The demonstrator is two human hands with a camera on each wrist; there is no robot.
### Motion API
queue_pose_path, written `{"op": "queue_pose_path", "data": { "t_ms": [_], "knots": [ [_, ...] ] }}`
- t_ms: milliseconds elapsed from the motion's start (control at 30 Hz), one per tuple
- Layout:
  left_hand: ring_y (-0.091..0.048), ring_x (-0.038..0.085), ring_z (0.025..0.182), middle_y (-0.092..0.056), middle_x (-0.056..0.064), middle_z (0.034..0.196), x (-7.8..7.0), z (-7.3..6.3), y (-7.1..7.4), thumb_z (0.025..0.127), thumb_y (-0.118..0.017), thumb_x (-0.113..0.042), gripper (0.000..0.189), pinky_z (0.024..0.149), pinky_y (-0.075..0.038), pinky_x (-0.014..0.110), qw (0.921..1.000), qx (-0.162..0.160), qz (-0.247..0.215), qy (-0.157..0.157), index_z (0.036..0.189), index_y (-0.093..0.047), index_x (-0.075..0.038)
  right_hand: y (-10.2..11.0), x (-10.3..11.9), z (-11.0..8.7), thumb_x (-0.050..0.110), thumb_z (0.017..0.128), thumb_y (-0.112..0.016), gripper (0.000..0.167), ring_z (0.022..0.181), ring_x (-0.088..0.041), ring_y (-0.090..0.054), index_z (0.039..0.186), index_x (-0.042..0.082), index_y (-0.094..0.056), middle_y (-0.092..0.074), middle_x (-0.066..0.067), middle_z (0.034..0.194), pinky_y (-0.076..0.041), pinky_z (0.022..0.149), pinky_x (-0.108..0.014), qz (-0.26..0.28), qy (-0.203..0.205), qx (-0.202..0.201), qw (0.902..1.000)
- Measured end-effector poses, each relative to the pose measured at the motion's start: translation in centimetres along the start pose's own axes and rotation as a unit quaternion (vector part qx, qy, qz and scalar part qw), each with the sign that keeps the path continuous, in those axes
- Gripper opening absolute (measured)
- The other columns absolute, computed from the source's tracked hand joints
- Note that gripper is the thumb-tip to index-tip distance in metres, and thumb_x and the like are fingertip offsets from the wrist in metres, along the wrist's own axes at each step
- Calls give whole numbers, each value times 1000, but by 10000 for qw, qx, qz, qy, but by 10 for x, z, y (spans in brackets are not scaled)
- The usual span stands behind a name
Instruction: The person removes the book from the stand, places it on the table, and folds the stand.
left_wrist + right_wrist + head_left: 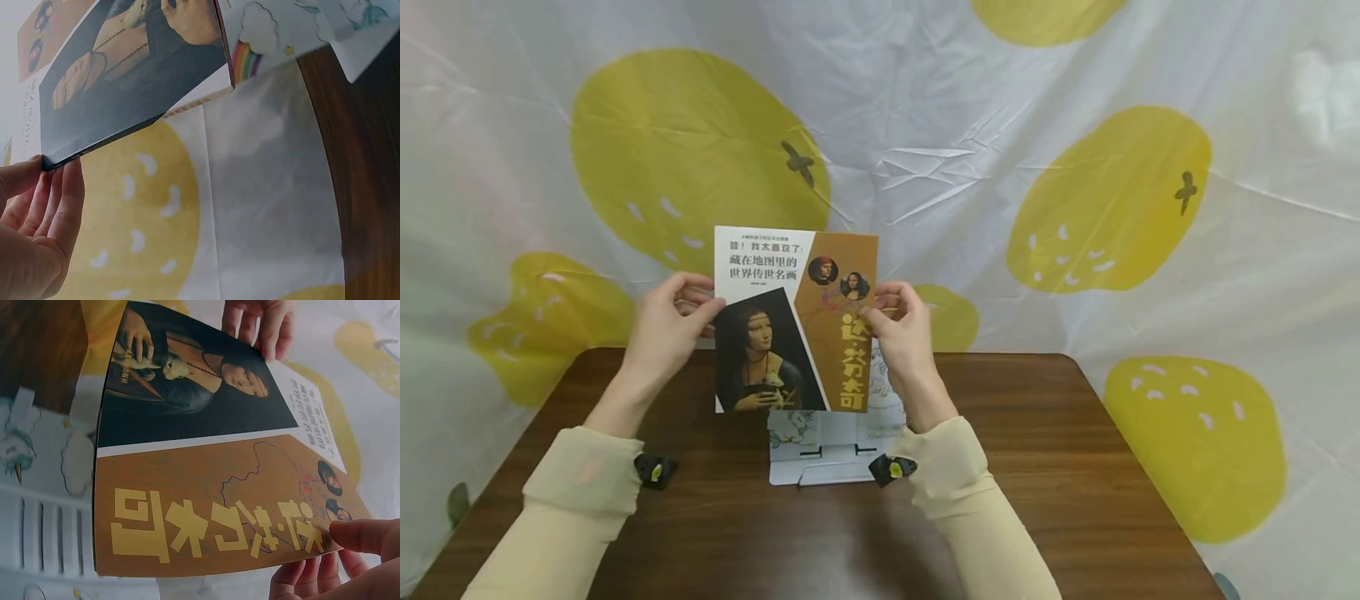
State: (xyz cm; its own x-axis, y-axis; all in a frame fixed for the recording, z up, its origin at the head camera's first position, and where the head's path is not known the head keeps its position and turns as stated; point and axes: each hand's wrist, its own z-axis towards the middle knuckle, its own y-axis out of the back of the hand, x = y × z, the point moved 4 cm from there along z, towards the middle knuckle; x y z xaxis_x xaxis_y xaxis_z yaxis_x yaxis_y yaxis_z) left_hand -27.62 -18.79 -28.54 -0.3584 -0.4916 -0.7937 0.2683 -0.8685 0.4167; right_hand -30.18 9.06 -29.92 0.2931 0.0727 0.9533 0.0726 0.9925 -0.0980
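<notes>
A thin book with a painted portrait and a brown panel on its cover is held upright above the table, front towards me. My left hand pinches its left edge, thumb in front and fingers behind, as the left wrist view also shows. At the opposite edge my right hand pinches it the same way; in the right wrist view the thumb lies on the cover. Behind the book stands a white book stand with cartoon drawings, partly hidden by the book and apart from its lower edge.
The stand rests on a dark brown wooden table, and its front ledge has black clips. A white curtain with yellow fruit prints hangs behind the table. Black wrist devices sit at both cuffs.
</notes>
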Motion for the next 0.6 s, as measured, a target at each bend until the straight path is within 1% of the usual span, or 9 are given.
{"op": "queue_pose_path", "data": {
  "t_ms": [133, 167, 200, 367, 433, 500, 600],
  "knots": [
    [-64, 11, 67, -64, 19, 98, 9, -6, 10, 96, -64, -15, 29, 59, -56, 27, 9998, -19, 184, 107, 118, -59, 3, -12, -3, -7, -12, 83, -65, 24, 71, -12, -53, 101, 3, -59, -52, -2, 86, -46, 60, -23, 127, -4, 75, 9999],
    [-65, 12, 67, -64, 19, 98, 11, -8, 13, 96, -64, -15, 29, 59, -56, 27, 9997, -30, 217, 141, 118, -59, 3, -15, -5, -8, -12, 83, -65, 24, 71, -12, -53, 101, 2, -59, -52, -2, 86, -46, 60, -23, 134, -4, 106, 9999],
    [-66, 14, 66, -65, 19, 98, 14, -10, 16, 96, -65, -14, 29, 58, -56, 27, 9995, -43, 250, 174, 118, -59, 3, -18, -6, -10, -12, 83, -65, 24, 71, -12, -53, 101, 2, -59, -52, -2, 86, -46, 60, -22, 138, -21, 143, 9998],
    [-66, 13, 64, -65, 22, 99, 27, -20, 27, 95, -65, -13, 30, 56, -55, 25, 9987, -34, 406, 296, 118, -58, 5, -34, -16, -19, -11, 83, -64, 25, 73, -13, -52, 104, 2, -59, -51, -2, 88, -46, 61, -22, 98, -148, 320, 9993],
    [-65, 10, 64, -66, 23, 100, 33, -23, 32, 96, -64, -13, 30, 57, -56, 25, 9985, -19, 432, 326, 119, -58, 5, -40, -19, -22, -10, 84, -65, 25, 74, -13, -51, 106, 1, -59, -51, -3, 89, -45, 62, -23, 99, -185, 368, 9991],
    [-64, 8, 63, -66, 24, 100, 38, -25, 37, 95, -64, -12, 30, 58, -56, 28, 9984, -26, 445, 337, 119, -58, 6, -46, -20, -26, -10, 84, -65, 25, 75, -13, -51, 107, 1, -60, -51, -3, 89, -45, 62, -24, 130, -212, 405, 9989],
    [-64, 7, 61, -66, 26, 99, 48, -29, 42, 95, -64, -11, 31, 57, -56, 28, 9984, -33, 443, 347, 120, -58, 7, -55, -24, -30, -9, 84, -67, 26, 73, -12, -51, 108, -2, -60, -52, -3, 87, -44, 61, -24, 240, -253, 408, 9986]
  ]
}}
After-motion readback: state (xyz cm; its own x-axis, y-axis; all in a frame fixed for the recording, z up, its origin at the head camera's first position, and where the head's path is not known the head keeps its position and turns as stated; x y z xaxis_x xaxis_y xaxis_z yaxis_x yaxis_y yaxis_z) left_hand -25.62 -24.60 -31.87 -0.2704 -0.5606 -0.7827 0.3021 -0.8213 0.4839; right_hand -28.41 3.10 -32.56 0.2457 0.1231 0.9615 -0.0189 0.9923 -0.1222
